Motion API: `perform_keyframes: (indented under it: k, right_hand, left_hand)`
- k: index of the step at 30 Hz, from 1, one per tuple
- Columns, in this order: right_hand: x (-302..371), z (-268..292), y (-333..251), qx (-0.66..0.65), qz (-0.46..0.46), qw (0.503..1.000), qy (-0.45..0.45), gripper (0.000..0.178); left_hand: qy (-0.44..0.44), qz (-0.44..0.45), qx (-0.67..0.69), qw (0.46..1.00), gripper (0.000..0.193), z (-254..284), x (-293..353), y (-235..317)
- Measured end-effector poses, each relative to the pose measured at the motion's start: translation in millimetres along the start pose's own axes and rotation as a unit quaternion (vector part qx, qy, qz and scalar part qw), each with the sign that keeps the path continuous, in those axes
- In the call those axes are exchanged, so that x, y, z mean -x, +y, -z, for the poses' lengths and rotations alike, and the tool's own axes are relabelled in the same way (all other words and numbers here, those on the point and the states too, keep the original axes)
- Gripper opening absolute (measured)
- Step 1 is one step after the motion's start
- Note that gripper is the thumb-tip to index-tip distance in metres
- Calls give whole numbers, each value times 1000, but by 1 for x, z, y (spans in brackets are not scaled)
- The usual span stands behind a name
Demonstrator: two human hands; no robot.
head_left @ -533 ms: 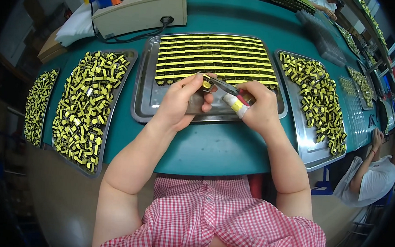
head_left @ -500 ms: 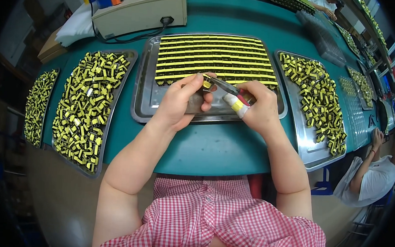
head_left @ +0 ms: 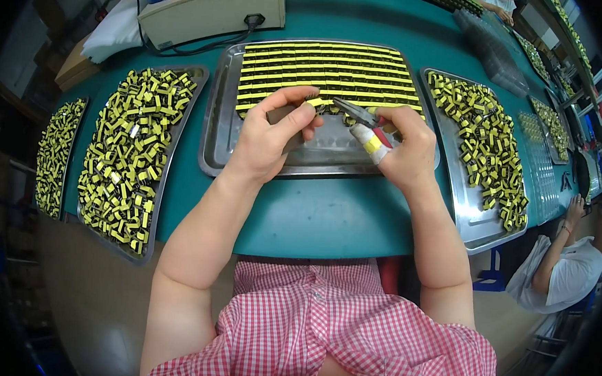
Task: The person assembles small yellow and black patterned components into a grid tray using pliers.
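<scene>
Over the near part of the middle metal tray (head_left: pixel 331 147), my left hand (head_left: pixel 264 134) pinches a small yellow-and-black block-shaped component (head_left: pixel 316 103) between thumb and fingers. It looks like a small coil or transformer. My right hand (head_left: pixel 413 150) is closed round a pair of pliers or cutters (head_left: pixel 358 113) with red on the handle, its grey jaws pointing left, a small gap from the component. White and yellow tape (head_left: pixel 371 144) wraps one finger of that hand. Behind both hands, rows of the same components (head_left: pixel 329 72) stand packed in the tray.
Heaps of loose components fill a tray (head_left: pixel 152 237) on the left, another farther left (head_left: pixel 58 152), and one on the right (head_left: pixel 461 225). A beige box-shaped device (head_left: pixel 208 13) with a black cord stands at the back left. A co-worker (head_left: pixel 565 269) sits at the right.
The pliers' jaws have come away from the component and now sit to its right. My left hand has turned slightly, with the component still in its fingers.
</scene>
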State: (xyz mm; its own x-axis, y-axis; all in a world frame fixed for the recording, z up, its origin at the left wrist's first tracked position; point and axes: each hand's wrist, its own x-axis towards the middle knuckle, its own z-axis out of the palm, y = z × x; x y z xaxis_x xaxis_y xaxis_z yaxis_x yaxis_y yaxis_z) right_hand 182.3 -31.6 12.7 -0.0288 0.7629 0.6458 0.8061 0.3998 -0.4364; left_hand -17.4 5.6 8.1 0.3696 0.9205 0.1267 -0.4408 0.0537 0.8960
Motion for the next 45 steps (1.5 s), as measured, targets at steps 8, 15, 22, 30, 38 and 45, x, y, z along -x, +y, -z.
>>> perform_keyframes:
  k: [8, 15, 22, 30, 38, 45]
  right_hand:
    - [0, 0, 0, 6, 6, 1000, -12, 32]
    - [1, 1, 0, 14, 11, 1000, -15, 33]
    - [1, 3, -2, 21, 67, 998, -8, 34]
    - [0, 1, -2, 48, 105, 993, -5, 35]
    - [1, -2, -3, 67, 108, 992, -4, 35]
    - [2, -2, -4, 76, 99, 992, -10, 35]
  left_hand:
    - [2, -22, -40, 999, 31, -1, -1, -1]
    - [-5, -24, -49, 999, 31, -2, 1, 1]
    - [-18, 12, -68, 997, 29, 9, -2, 8]
    - [-32, -22, -177, 983, 22, 20, -8, 9]
    - [-32, -46, -216, 975, 23, 18, -6, 13]
    - [-35, -56, -215, 974, 21, 18, -7, 13]
